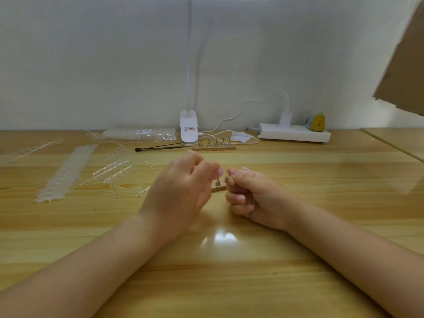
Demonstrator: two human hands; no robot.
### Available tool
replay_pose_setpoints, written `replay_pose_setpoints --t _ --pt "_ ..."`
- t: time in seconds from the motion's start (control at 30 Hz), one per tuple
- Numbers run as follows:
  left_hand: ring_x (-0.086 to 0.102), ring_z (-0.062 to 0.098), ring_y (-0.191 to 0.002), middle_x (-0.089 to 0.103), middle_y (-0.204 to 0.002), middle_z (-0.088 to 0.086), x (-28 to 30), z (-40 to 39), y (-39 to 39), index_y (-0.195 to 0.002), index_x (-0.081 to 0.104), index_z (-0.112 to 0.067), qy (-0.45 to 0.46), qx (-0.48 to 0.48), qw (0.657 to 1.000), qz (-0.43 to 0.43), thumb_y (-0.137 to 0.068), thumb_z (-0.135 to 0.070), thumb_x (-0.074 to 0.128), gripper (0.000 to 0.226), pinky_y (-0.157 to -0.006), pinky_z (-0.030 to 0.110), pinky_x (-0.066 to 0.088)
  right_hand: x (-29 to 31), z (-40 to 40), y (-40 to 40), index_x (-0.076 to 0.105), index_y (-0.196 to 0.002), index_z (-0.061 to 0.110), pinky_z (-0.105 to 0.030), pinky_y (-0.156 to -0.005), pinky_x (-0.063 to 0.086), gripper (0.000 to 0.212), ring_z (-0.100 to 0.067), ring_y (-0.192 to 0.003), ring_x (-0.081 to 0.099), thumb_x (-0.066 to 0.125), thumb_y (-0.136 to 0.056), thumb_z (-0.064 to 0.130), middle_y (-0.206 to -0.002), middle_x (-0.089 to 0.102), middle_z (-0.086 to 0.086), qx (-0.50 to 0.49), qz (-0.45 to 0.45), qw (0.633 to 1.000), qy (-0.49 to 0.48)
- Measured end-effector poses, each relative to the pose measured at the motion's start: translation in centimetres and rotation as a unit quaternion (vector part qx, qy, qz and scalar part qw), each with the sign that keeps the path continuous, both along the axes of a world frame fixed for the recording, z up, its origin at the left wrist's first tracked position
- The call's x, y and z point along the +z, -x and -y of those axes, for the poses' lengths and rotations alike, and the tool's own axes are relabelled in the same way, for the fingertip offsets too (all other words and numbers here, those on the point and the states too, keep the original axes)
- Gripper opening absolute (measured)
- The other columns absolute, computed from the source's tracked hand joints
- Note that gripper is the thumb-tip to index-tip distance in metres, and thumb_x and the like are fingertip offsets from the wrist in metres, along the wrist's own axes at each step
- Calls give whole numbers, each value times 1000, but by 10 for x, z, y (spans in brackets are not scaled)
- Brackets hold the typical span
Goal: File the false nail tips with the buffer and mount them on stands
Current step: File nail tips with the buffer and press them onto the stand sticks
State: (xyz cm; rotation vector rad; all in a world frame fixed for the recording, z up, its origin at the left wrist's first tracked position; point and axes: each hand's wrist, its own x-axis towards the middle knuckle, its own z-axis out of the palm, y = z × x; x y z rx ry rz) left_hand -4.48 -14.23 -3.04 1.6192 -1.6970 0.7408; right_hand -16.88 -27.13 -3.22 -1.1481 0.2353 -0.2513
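The table (298, 260) is honey-yellow wood with darker amber grain streaks running across the frame and a white glare patch at lower centre. The wall (91, 53) behind is pale grey-white. At upper centre the clip lamp (188, 130) is white, with a small label printed in orange and black. Right of it the power strip (294, 133) is white, as are its plug and cable (241, 109); a mustard-yellow object (317, 122) sits at its right end. The brush (158, 148) is black. The row of stands (214, 143) is silver metal on a tan base. Nail tip strips (66, 171) at left are clear, frosted white. One fingertip of the left hand (181, 191) shows a lilac-pink nail (219, 172). Brown cardboard (406, 65) fills the upper right.
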Motion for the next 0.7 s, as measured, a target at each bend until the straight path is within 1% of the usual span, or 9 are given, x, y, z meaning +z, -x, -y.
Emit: replay_pose_setpoints --t 0.07,0.17,0.23,0.3,0.37,0.47,0.53,0.6,0.7 --pt "61 31 -75 60 -91 14 2 -2 -4 -103 66 -3 10 7 999 -32 -81 1 66 22 -64 45 52 -1 0 0 49 -73 12 -13 -36 25 16 -5 -44 37 55 -83 24 -61 32 2 -2 4 1000 -6" --pt "60 24 -80 59 -96 12 1 1 7 -111 55 -11 16 -86 996 -17 -88 -9 60 24 -71 38 53 -1 -1 0 59 -71 15 -13 -38 25 16 -4 -46 37 56 -86 21 -65 31 1 8 7 1000 21" --pt "61 23 -81 59 -98 11 -1 2 13 -113 53 -14 -8 -106 994 -18 -88 -10 61 26 -72 36 52 0 0 1 61 -71 16 -13 -39 25 17 -3 -47 37 57 -88 18 -64 32 2 12 8 999 32" --pt "61 26 -80 60 -96 12 -1 1 7 -110 61 -7 -23 -70 996 -45 -84 -2 65 26 -70 41 53 1 0 1 55 -74 13 -13 -38 25 15 -4 -46 36 55 -86 21 -61 32 3 5 6 1000 11" --pt "61 26 -79 60 -94 13 0 -1 1 -104 65 -1 -6 -40 997 -66 -82 2 67 22 -69 44 53 1 0 1 50 -75 12 -13 -37 26 17 -5 -45 36 54 -84 24 -59 32 3 -1 7 1000 -2" --pt "59 21 -81 58 -95 12 2 -1 8 -111 57 -12 32 -90 995 -42 -89 -8 61 23 -72 36 52 -1 0 1 56 -72 14 -13 -38 25 17 -4 -46 37 53 -86 23 -60 32 3 5 10 1000 18" --pt "60 24 -78 59 -94 13 1 0 13 -112 51 -17 11 -94 996 0 -90 -12 59 24 -68 37 51 0 0 1 56 -74 13 -13 -39 23 16 -3 -46 36 52 -86 22 -64 29 1 11 6 999 35" --pt "61 28 -75 59 -93 14 1 -2 9 -110 58 -14 -21 -46 999 -9 -86 -6 62 26 -64 42 52 0 1 1 50 -76 12 -13 -38 24 14 -4 -46 36 52 -85 23 -66 27 0 7 5 1000 19" --pt "61 30 -74 58 -90 14 4 -4 0 -101 68 -3 -25 9 999 -39 -81 2 67 21 -63 44 52 -1 1 0 46 -76 11 -14 -37 26 19 -5 -45 36 54 -85 25 -62 29 1 -9 7 1000 -4"
